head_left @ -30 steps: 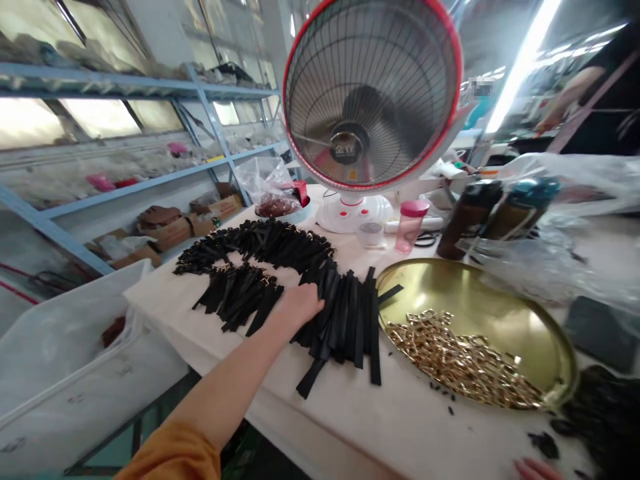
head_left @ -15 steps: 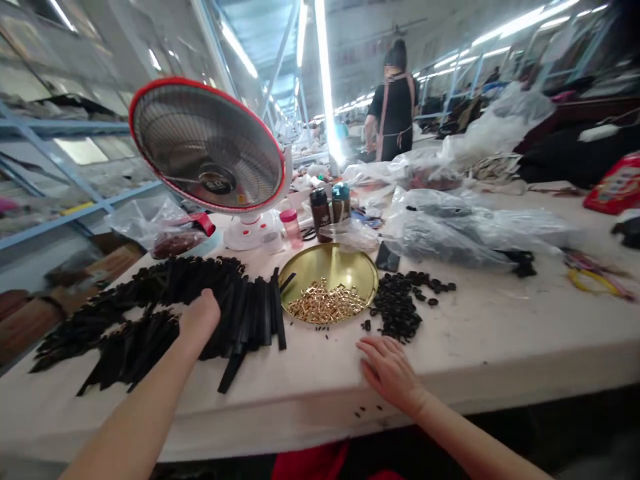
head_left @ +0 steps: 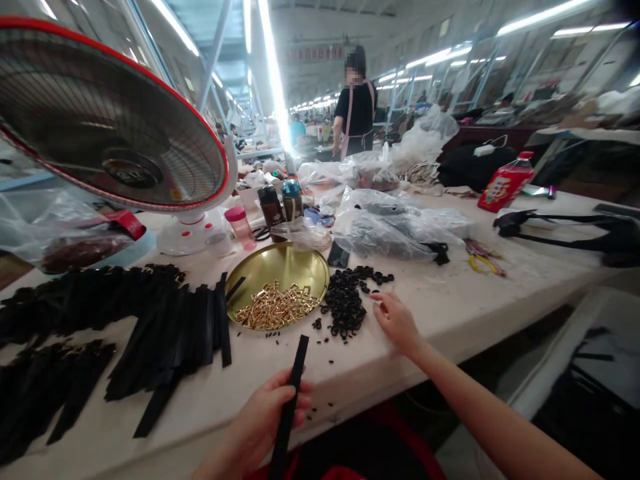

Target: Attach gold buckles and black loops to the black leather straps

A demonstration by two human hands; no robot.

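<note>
My left hand (head_left: 273,407) grips a black strap (head_left: 295,383) between thumb and fingers, its top end pointing up and away over the table's front edge. At the right side of a pile of small black loops (head_left: 345,303) is my right hand (head_left: 397,323), fingertips drawn together by the outermost loops. Whether a loop is pinched there is too small to tell. A round gold tray (head_left: 315,267) behind holds a heap of gold metal buckles (head_left: 275,307). Many more black straps (head_left: 170,333) lie in rows on the left, some with gold buckles at their ends.
A fan (head_left: 125,127) with a red rim stands at the back left, near a pink cup (head_left: 241,228) and dark bottles (head_left: 271,212). Clear plastic bags (head_left: 395,227), yellow-handled scissors (head_left: 484,261) and a red bottle (head_left: 506,181) lie farther right. A person (head_left: 356,110) stands beyond the table.
My left hand has come from the strap rows to the table's front with one strap. My right hand has moved from the pile's near side to its right side. The view has turned right.
</note>
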